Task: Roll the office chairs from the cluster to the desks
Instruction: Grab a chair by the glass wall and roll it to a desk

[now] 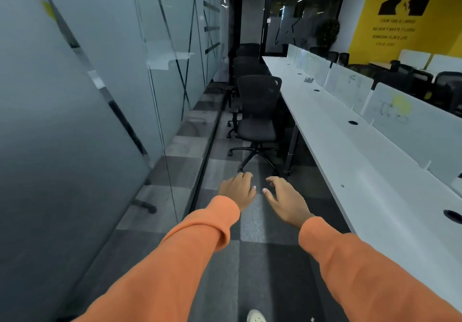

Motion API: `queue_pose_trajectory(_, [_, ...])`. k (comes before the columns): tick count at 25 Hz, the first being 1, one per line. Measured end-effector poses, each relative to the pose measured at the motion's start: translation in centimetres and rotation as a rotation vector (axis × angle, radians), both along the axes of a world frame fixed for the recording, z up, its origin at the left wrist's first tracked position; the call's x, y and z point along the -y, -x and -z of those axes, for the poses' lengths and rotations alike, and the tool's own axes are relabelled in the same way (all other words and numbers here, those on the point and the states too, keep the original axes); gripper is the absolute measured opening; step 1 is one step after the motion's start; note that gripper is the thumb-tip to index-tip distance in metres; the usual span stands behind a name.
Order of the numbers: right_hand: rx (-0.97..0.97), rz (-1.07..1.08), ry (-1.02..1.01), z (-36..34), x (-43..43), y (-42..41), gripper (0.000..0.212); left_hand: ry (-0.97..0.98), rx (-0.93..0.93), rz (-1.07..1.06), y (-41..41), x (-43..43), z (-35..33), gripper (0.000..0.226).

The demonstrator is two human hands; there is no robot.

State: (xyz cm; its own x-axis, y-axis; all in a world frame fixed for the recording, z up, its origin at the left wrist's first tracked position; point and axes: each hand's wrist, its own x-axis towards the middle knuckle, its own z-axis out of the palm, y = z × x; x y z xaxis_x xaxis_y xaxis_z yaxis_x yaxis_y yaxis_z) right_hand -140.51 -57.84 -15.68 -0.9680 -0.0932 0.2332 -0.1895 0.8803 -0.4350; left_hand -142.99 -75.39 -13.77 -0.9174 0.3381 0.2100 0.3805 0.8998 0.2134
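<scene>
The long white worktop [350, 146] runs to the right of both hands. The nearest office chair [257, 116] stands just ahead of them, beside its edge. Pushed askew, the chair's base could catch the worktop leg [292, 151]. The left hand [237, 189] and right hand [285, 201] are stretched forward, fingers loosely bent, holding nothing. No container shows.

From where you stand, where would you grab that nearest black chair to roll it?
Probably the top edge of the nearest chair's backrest, which stands upright and unobstructed. Its seat faces the camera, so step round on the glass wall side; the desk closes off the other.
</scene>
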Motion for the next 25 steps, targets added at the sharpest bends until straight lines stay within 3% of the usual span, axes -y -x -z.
queue_pose_trajectory(7, [-0.054,-0.040,0.007,-1.4,-3.5,21.8,0.045,-0.016,-0.050,-0.024,20.9,-3.1,-2.6,0.038])
queue_pose_trajectory(18, [-0.015,-0.095,-0.026,-0.5,-5.4,44.3,0.045,-0.035,0.046,-0.046,42.4,-5.6,-0.3,0.041])
queue_pose_trajectory(25, [-0.028,-0.069,-0.016,1.2,-4.0,63.5,0.044,-0.053,0.021,-0.008,61.6,-4.9,1.6,0.040])
